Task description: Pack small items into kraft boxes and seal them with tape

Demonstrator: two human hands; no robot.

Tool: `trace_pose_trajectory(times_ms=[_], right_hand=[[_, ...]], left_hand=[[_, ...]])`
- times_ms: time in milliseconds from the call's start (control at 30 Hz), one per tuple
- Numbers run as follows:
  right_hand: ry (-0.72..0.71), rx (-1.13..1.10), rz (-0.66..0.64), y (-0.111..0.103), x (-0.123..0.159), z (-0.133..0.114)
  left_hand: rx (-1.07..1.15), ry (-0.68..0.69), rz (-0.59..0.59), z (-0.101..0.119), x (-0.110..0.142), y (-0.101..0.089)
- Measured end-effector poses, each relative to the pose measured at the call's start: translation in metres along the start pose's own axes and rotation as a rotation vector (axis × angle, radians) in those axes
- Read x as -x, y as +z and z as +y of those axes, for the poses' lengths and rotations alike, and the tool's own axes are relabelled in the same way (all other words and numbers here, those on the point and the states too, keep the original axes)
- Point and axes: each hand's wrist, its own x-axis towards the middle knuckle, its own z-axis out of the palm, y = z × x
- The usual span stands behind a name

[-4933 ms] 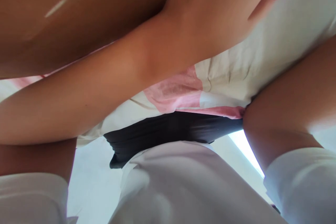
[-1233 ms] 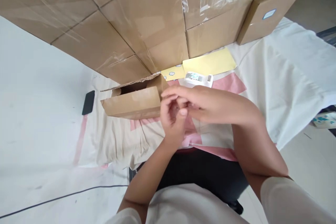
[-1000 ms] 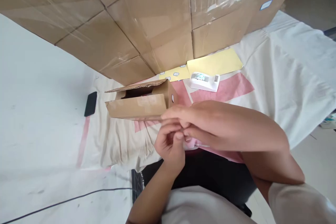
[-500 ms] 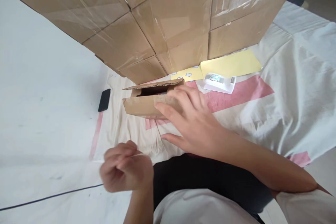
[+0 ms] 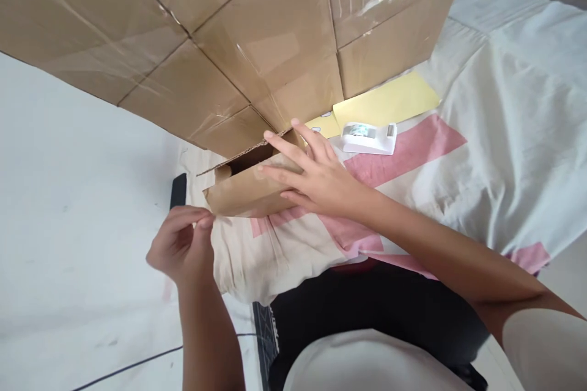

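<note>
A small brown cardboard box point(image 5: 247, 190) lies on the cloth with its flap partly raised and a dark gap showing inside. My right hand point(image 5: 316, 177) spreads its fingers over the box's right end, with fingertips at the flap's edge and on the front side. By the box's left front corner, my left hand point(image 5: 183, 238) pinches thumb and index finger together. Whatever is between those fingertips is too small to make out. To the right of my right hand stands a white tape dispenser point(image 5: 369, 138) with a roll of clear tape.
Behind the box rises a wall of large taped cartons point(image 5: 275, 30). A yellow sheet point(image 5: 389, 101) lies at their base. Wrinkled cream cloth point(image 5: 261, 263) with pink patches covers the surface. A black phone-like object point(image 5: 178, 189) is at the left, and a dark cable point(image 5: 132, 365) runs below.
My left hand has moved up and left to the box's left corner, still pinched. My right fingers have spread across the flap. The box is tilted and its gap looks narrower; the view has shifted.
</note>
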Motion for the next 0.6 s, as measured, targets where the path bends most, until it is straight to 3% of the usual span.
trace_pose_trajectory(times_ms=[67,100,233,300,367,533,600], right_hand=[[0.044,0.003,-0.019,-0.001,-0.001,-0.004],[0.053,-0.001,-0.034,-0.001,-0.001,-0.006],[0.076,-0.033,-0.084,-0.001,-0.004,-0.007],[0.093,-0.042,-0.100,-0.002,-0.006,-0.006],[0.092,-0.043,-0.129,-0.003,-0.008,-0.005],[0.063,-0.049,-0.239,-0.004,-0.011,-0.003],[0.067,-0.049,-0.247,-0.003,-0.011,-0.002]], left_hand=[[0.094,-0.115,-0.072,-0.006,-0.006,0.014],[0.125,-0.164,-0.046,-0.008,-0.007,0.021],[0.071,-0.181,0.261,-0.013,-0.009,0.045],[0.018,-0.178,0.288,-0.016,-0.010,0.046],[-0.004,-0.225,0.157,-0.017,-0.013,0.038],[0.060,-0.408,-0.356,-0.016,-0.030,0.017],[0.050,-0.440,-0.431,-0.017,-0.039,0.017]])
